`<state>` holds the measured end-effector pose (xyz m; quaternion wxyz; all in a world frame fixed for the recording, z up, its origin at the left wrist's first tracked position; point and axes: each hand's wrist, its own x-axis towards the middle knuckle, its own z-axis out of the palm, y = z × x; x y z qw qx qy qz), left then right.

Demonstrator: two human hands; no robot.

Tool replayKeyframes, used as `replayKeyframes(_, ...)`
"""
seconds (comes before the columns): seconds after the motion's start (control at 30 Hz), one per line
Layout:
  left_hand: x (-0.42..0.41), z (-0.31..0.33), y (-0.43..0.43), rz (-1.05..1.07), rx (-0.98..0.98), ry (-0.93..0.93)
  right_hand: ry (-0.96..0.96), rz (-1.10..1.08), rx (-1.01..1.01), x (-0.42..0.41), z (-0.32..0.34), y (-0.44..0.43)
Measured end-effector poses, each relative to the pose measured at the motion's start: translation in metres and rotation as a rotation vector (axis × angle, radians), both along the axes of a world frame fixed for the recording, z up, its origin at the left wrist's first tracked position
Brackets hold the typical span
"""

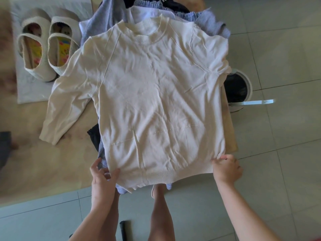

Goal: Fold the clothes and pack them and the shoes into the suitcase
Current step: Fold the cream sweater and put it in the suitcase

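Head view: the cream top (156, 94) lies face up in front of me, spread over a pile of clothes (212, 23) at the right end of the table (43, 162). Its long axis runs straight away from me, with the collar (144, 33) at the far end and the ribbed hem (161, 174) nearest my body. My hands are at the two near corners, so neither is closer to the cloth than the other.

My left hand (103, 176) is at the left corner. The thumb lies on the rib and the fingers curl at its edge in a loose pinch. My right hand (226, 169) is at the right corner, knuckles up and fingers curled tight over the hem, which puckers under them. Both forearms reach forward and slightly inward, with the wrists low.

The long left sleeve (64, 105) trails out over the table, up and to the left of my left hand. The other sleeve is bunched at the table's right edge, above the bin (243, 86).

I judge the next move to be a fold across the body. That sleeve is on my left hand's side, so that hand would take it first. The shoes (46, 49) sit well apart at the far left.
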<state>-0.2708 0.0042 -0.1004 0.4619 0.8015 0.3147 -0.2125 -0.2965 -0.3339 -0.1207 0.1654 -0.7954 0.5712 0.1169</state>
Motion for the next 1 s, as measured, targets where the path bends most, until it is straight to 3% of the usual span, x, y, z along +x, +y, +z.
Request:
replayKeyframes(0.1,-0.001,0.002,-0.003,0.029,0.045,-0.016,0.019,0.015,-0.064,0.001,0.010,0.003)
replayKeyframes(0.2,0.002,0.007,-0.007,-0.010,0.156,-0.087,-0.181,0.183,-0.182,0.008,0.017,0.007)
replayKeyframes(0.33,0.012,0.011,-0.011,-0.396,0.379,-0.385,-0.461,0.584,-0.085,0.033,0.026,0.031)
replayKeyframes(0.47,0.032,-0.001,-0.019,-0.790,0.346,-0.448,-0.363,0.887,0.078,0.049,0.013,0.065)
replayKeyframes(0.53,0.041,-0.007,-0.020,-0.858,0.363,-0.375,-0.264,0.861,0.101,0.053,0.005,0.076)
replayKeyframes(0.6,0.052,-0.004,-0.022,-0.791,0.409,-0.341,-0.240,0.789,0.099,0.061,0.005,0.083)
replayKeyframes(0.73,0.079,0.007,-0.034,-0.638,0.375,-0.404,-0.366,0.737,0.068,0.082,0.018,0.091)
replayKeyframes(0.87,0.119,0.013,-0.048,-0.765,0.362,-0.397,-0.487,0.750,0.122,0.117,0.024,0.089)
replayKeyframes(1.0,0.166,0.019,-0.074,-0.945,0.365,-0.321,-0.581,0.495,0.180,0.161,0.025,0.074)
